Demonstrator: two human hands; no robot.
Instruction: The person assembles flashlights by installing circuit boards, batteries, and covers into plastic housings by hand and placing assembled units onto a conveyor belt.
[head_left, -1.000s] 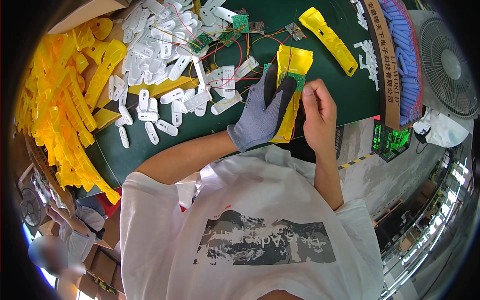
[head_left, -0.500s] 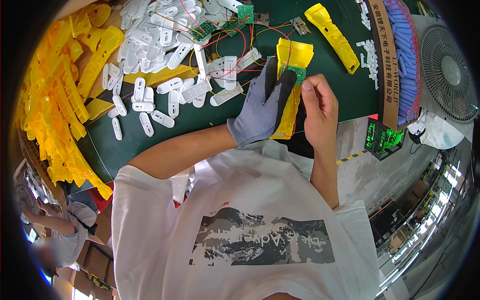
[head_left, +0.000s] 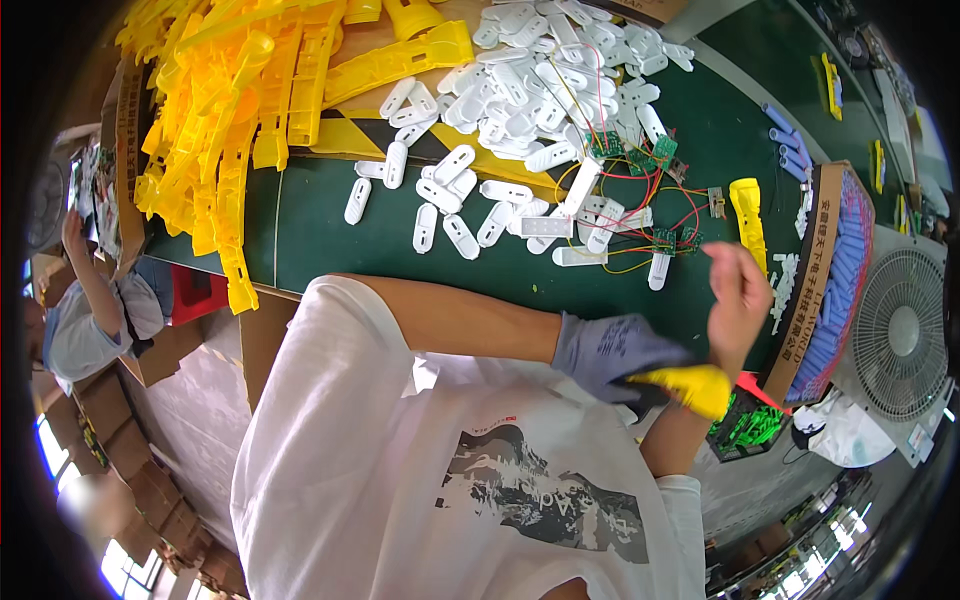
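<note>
My left hand point(head_left: 618, 358), in a grey glove with dark fingers, grips a yellow plastic casing point(head_left: 693, 390) low in front of my shirt. The casing is tilted, blurred and partly hidden by the glove. My bare right hand point(head_left: 738, 300) is raised over the table's near right part, above the casing. Its fingers are loosely bent and apart, and nothing shows in them. Just left of its fingertips lie green circuit boards point(head_left: 663, 240) with red and yellow wires. A second yellow casing point(head_left: 748, 222) lies beyond my right hand.
Many white plastic covers point(head_left: 520, 100) lie heaped on the green table point(head_left: 340, 235). Yellow casings point(head_left: 225, 130) are piled at the left. On the right are a carton point(head_left: 812, 290) of blue cylindrical cells, a fan point(head_left: 903, 310) and a black crate point(head_left: 745, 425) with green parts. Another person point(head_left: 95, 310) is at far left.
My left hand has brought the yellow casing down toward my body and tilted it. My right hand has come away from it, toward the wired boards. The view has shifted leftward.
</note>
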